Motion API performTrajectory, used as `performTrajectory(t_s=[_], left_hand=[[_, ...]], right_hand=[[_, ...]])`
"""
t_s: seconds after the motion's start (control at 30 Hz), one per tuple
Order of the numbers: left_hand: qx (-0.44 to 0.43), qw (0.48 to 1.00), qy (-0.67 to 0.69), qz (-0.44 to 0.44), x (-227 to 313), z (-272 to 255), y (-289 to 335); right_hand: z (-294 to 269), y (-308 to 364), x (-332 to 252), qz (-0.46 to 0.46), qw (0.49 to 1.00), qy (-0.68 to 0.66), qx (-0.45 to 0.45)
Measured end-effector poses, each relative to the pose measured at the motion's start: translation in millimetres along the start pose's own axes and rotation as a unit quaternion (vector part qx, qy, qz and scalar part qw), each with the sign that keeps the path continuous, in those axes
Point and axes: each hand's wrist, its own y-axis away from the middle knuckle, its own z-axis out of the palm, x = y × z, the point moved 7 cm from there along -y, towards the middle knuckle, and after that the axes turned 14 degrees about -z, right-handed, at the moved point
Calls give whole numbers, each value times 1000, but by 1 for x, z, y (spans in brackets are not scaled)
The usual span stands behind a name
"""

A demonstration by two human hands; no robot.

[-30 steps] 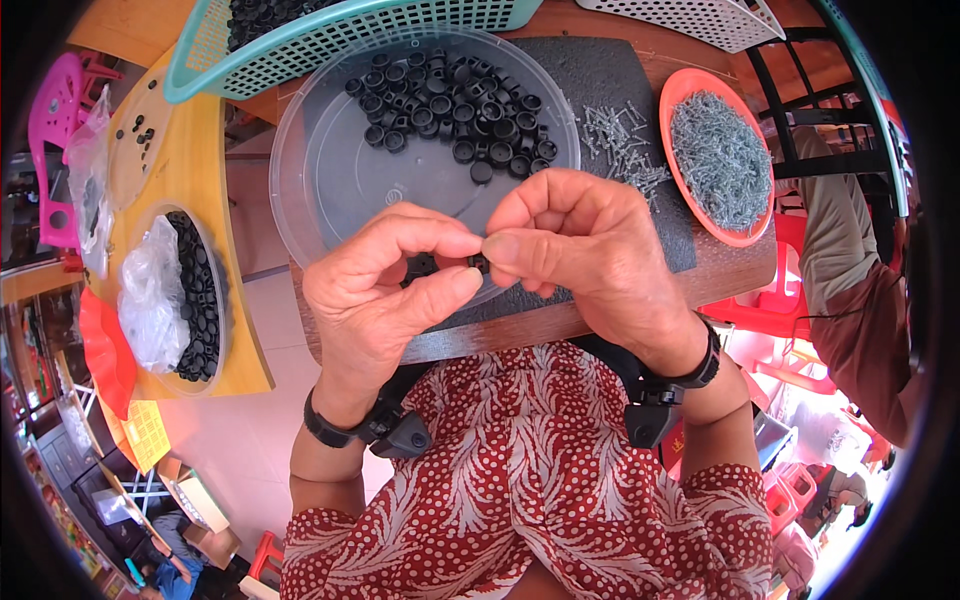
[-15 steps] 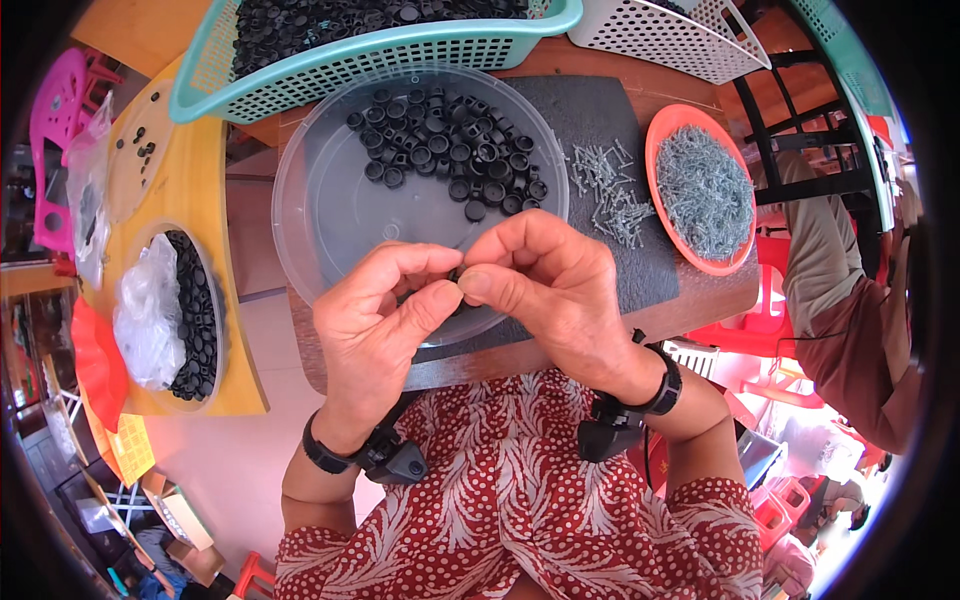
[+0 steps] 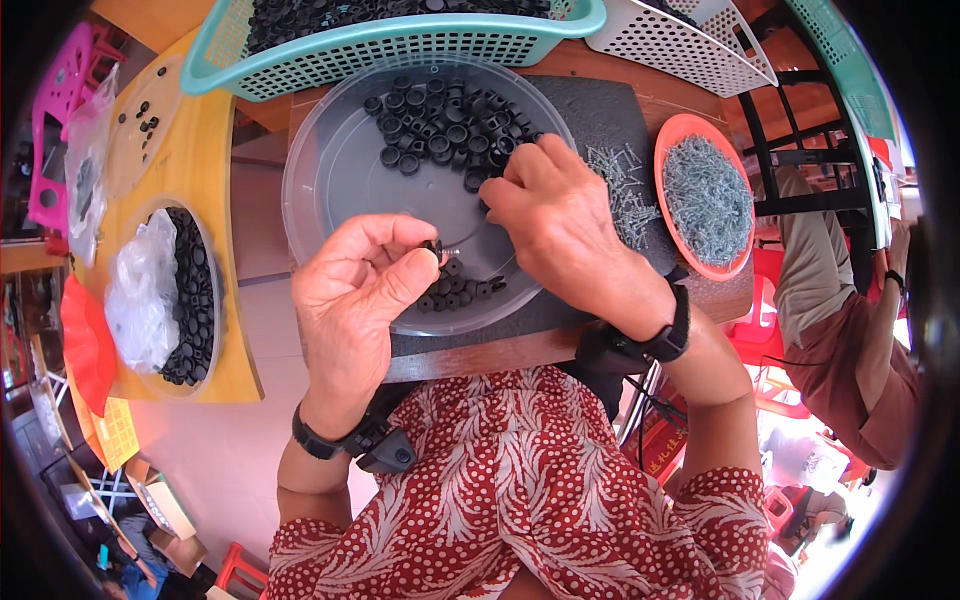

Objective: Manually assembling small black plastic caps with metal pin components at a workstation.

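Note:
Between the thumb and fingers of my left hand (image 3: pixel 355 285) is a small black plastic part (image 3: pixel 433 246), with a silvery screw (image 3: pixel 450 254) sticking out of it to the right. Both are over a clear round plastic tub (image 3: pixel 310 225). My right hand (image 3: pixel 565 225) is at the tub's right side, its fingers curled together beside the pile of black ring-shaped caps (image 3: pixel 440 135). Whether a cap is in those fingers is hidden. Smaller black parts (image 3: pixel 455 290) lie at the tub's near side, below my left thumb.
Loose screws (image 3: pixel 622 190) lie on a dark mat (image 3: pixel 590 95), beside an orange plate (image 3: pixel 665 150) heaped with more. A teal basket (image 3: pixel 400 62) of black parts and a white basket (image 3: pixel 680 55) stand behind. On the left, a yellow table (image 3: pixel 235 350) holds another tub. Someone sits at right.
My hands were together over the tub and are now apart. The right moved right and away toward the caps; the left shifted slightly left, still pinching the black part, whose screw now shows.

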Motion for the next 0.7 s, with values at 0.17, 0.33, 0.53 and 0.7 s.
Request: performTrajectory(t_s=[0.17, 0.33, 0.53, 0.7], left_hand=[[5, 1000, 14, 2, 0, -4, 2], [0, 999, 31, -5, -1, -5, 2], [-3, 999, 45, 3, 0, -5, 2], [-12, 997, 76, 0, -2, 2, 2]], right_hand=[[10, -9, -9, -54, 995, 33, -77], [12, -8, -17, -99, 990, 1, -97], [-1, -5, -13, 8, 985, -174, 0], [-7, 6, -9, 195, 905, -370, 76]])
